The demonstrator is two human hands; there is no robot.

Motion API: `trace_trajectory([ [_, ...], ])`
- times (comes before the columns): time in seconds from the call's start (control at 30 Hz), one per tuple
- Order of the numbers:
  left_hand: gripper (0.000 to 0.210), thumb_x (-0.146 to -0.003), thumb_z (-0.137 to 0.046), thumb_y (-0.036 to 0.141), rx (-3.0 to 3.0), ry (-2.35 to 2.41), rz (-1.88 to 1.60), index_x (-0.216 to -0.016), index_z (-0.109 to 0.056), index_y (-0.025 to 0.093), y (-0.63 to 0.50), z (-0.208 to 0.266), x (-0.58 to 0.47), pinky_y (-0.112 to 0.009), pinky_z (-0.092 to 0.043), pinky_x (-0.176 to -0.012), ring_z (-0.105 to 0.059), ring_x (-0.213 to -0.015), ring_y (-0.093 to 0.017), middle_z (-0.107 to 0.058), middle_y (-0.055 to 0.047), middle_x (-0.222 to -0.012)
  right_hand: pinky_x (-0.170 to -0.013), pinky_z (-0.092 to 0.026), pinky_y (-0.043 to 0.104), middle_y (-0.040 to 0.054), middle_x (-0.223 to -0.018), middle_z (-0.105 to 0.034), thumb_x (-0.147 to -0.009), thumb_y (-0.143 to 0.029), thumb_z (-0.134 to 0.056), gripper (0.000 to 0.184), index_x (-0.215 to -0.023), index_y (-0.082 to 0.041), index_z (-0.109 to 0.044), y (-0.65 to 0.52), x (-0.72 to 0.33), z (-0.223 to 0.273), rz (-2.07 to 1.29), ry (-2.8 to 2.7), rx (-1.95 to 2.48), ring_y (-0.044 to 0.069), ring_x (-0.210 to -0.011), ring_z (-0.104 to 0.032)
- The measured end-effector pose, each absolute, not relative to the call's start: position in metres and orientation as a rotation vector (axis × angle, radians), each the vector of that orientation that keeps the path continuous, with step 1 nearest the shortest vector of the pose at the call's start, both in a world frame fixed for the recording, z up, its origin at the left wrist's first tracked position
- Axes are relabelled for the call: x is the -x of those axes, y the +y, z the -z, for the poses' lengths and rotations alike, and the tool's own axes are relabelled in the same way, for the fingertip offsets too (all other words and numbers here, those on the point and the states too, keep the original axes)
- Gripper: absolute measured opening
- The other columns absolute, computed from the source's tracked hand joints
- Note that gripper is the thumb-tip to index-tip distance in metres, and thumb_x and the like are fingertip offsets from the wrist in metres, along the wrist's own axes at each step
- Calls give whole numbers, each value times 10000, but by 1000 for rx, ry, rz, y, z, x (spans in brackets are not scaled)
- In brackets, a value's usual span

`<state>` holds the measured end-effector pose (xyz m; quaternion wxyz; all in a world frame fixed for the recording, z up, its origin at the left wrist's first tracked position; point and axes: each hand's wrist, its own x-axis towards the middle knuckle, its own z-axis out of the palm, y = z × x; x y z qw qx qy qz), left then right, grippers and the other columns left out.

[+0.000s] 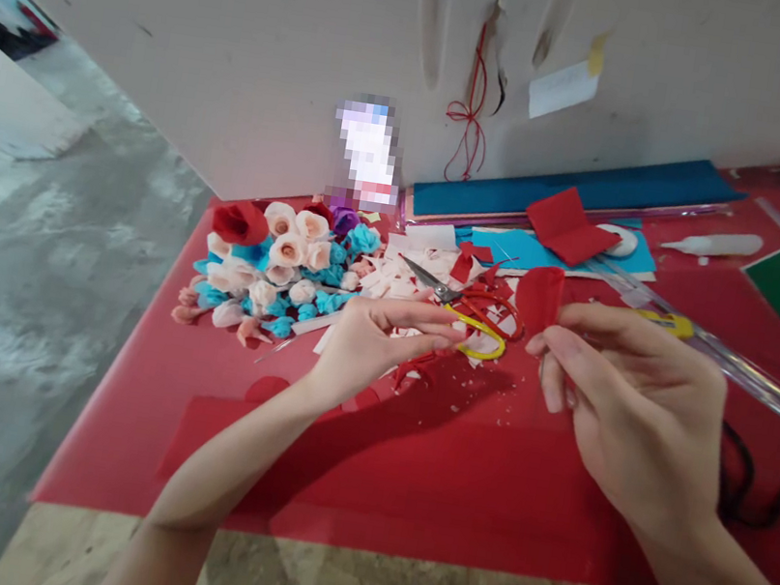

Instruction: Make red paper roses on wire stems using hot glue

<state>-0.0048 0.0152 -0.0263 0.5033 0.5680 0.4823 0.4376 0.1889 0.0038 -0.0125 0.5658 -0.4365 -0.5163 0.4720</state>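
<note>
My right hand [637, 408] pinches a rounded red crepe-paper petal [540, 298] between thumb and fingers, holding it up above the table. Opposite it, my left hand [383, 336] has its thumb and fingertips drawn close together. Those fingertips overlap the yellow loop of the scissors [445, 293]; whether they grip it or something small is hidden. The scissors have dark blades pointing to the far left, over a heap of white and red paper scraps [400, 270]. Red handle loops show beside the yellow one.
Left of the scraps lie several paper flowers [285, 252] in white, blue and red. Blue paper [573, 191], a folded red piece [568, 226], a white glue bottle [723, 245] and a yellow cutter [671, 323] lie behind and right. A phone [371, 153] leans against the wall.
</note>
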Motion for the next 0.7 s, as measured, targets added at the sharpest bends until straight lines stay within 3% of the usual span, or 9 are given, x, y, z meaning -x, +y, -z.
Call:
trace_trajectory([
  [0.2,154,-652,-792,201,-1340,1150,-1091,-792,-729,213,12,25,7,-108,-567,-584,-728,-676,-114,-759,26,-721,-392,-333,189,-33,-525,-533,-786,-263,-701,43,-823,-250,-684,4,-188,13,-1106,-1208,1027,75,-424,-466],
  [0.47,210,-877,-567,176,-1288,929,-1005,-1054,-676,212,11,23,5,-186,-576,-751,-724,-786,-118,-747,-15,-898,-394,-333,189,-40,-501,-513,-793,-261,-694,41,-832,-254,-685,4,-189,14,-1095,-1229,1011,78,-425,-467],
  [0.7,228,-914,-496,177,-1247,739,-1022,-1085,-645,201,15,27,6,-221,-541,-715,-679,-679,-100,-640,3,-755,-391,-342,180,-47,-473,-499,-797,-258,-693,41,-838,-256,-687,4,-188,16,-1114,-1217,1019,73,-423,-466],
])
